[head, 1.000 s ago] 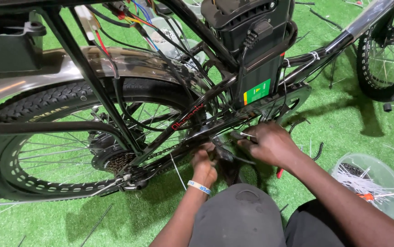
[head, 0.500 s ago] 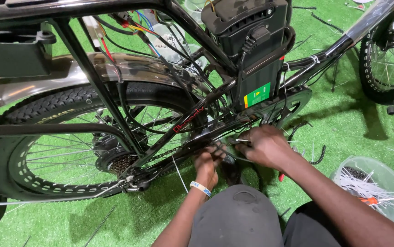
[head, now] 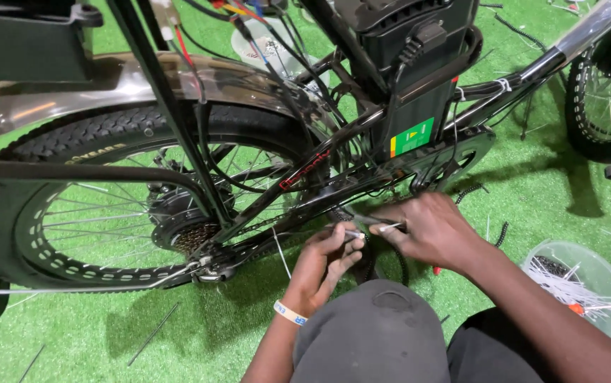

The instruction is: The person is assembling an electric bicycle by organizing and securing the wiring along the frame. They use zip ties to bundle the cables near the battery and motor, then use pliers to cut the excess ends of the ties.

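A black electric bicycle stands on green turf, its fat rear wheel [head: 107, 213] at the left and its black battery box [head: 412, 85] above my hands. Both hands work at the lower frame tube [head: 298, 206] beside the chain. My left hand [head: 323, 262], with a white wristband, pinches one end of a thin white cable tie [head: 370, 230]. My right hand [head: 433, 230] pinches the other end, just to the right. A red-handled piece [head: 435, 270] peeks out under my right hand; what it is stays hidden.
A clear plastic tub [head: 603, 269] of white cable ties sits on the turf at the lower right. Another wheel [head: 603, 106] stands at the upper right. Cut tie ends and thin rods lie scattered on the grass. My grey-clad knee [head: 376, 333] fills the bottom centre.
My hands stay at the same spot on the frame. The right hand has shifted slightly right and down, and the fingers of both have closed nearer together on the tie.
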